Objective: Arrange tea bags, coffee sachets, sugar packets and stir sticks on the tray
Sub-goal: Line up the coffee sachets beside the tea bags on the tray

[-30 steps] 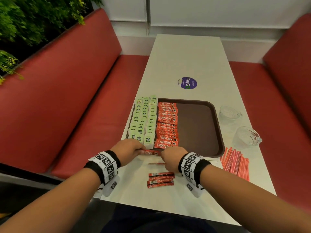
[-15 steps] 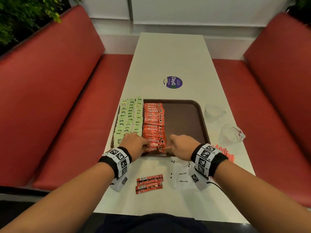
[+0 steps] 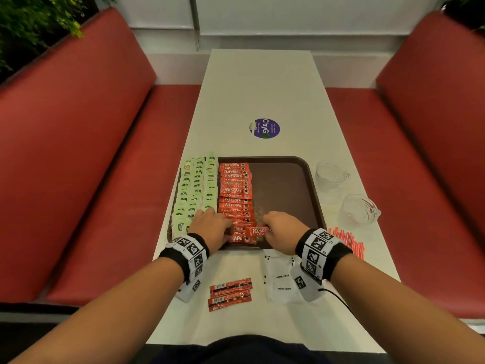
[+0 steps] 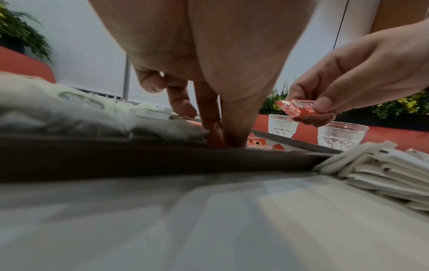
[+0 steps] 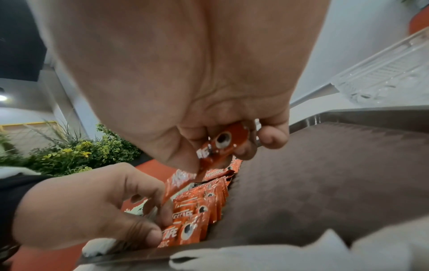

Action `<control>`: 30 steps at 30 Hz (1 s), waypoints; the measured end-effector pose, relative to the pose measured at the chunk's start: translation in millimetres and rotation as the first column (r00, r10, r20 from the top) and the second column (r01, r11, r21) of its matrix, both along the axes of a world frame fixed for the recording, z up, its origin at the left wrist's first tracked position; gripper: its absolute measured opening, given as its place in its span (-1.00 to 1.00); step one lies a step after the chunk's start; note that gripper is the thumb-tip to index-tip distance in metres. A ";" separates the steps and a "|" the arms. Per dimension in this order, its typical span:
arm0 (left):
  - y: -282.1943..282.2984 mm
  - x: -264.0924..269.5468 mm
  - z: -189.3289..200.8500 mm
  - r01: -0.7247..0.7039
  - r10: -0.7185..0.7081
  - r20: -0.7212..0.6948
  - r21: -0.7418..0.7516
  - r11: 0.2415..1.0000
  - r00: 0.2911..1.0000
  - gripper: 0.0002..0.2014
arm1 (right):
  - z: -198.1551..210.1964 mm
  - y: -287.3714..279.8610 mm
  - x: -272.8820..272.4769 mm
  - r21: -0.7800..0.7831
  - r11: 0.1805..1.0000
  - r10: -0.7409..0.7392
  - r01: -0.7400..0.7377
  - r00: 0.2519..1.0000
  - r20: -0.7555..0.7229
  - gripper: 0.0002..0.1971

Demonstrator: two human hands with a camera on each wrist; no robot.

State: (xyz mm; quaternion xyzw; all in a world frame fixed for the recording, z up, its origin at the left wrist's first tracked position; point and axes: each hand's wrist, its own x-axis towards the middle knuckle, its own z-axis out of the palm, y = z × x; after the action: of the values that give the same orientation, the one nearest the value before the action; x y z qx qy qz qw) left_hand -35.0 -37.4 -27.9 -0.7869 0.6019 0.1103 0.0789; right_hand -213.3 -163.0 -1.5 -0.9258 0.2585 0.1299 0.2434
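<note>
Brown tray (image 3: 312, 179) on white counter (image 3: 259, 82): green tea bags (image 3: 196, 190) fill its left side, a column of red coffee sachets (image 3: 236, 190) beside them.

Right hand (image 3: 282, 227): pinches one coffee sachet (image 3: 258, 230) just above the column's near end.

Left hand (image 3: 212, 227): fingertips pressing on the near sachets.

Off the tray, on the counter: two loose sachets (image 3: 229, 294), white sugar packets (image 3: 279, 279), red stir sticks (image 3: 349, 241), two glass cups (image 3: 358, 208).

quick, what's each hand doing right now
Left hand: fingers pressed down on the row of coffee sachets on the tray, gripping nothing.
Right hand: pinching one coffee sachet just above the row.
</note>
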 end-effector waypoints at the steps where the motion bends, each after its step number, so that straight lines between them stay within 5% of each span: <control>1: -1.5 0.3 0.7 -0.008 0.008 -0.006 -0.004 1.000 1.000 -0.79 | -1.1 0.2 0.8 0.011 1.000 0.011 -0.011 1.000 -0.019 -0.74; 9: -2.4 2.9 13.8 0.039 -0.061 -0.233 -0.097 0.995 0.971 -0.58 | -6.9 3.7 8.7 0.034 0.999 0.039 -0.039 0.999 0.000 -0.81; 12: -1.9 -2.8 20.5 0.048 -0.094 -0.302 -0.156 0.987 0.949 -0.64 | -3.3 7.7 12.8 0.059 0.996 0.058 -0.062 0.996 0.066 -0.85; 16: -0.3 1.8 18.2 0.000 -0.051 -0.262 -0.194 0.981 0.964 -0.77 | 1.9 8.5 17.1 0.044 0.998 0.030 -0.033 0.997 0.072 -0.89; 19: 6.3 9.2 11.7 -0.062 0.035 -0.233 -0.110 0.992 0.972 -0.76 | 1.4 6.0 15.7 0.015 1.000 0.008 -0.007 0.998 -0.067 -0.96; 24: 15.4 10.1 4.1 0.030 -0.025 -0.092 0.052 0.998 0.995 -0.66 | -5.5 3.8 10.3 -0.036 0.998 0.044 -0.055 0.963 -0.267 -0.88; 30: 13.3 3.5 1.7 0.019 -0.019 -0.033 -0.009 1.000 0.999 -0.63 | -8.7 3.5 12.3 -0.043 0.998 0.021 -0.036 0.954 -0.298 -0.77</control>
State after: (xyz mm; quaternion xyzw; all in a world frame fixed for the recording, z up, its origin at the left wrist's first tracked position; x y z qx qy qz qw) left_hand -31.5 -24.1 -26.2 -0.7796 0.6111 0.1198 0.0666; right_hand -201.0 -159.5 -10.2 -0.9050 0.2817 0.2649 0.1775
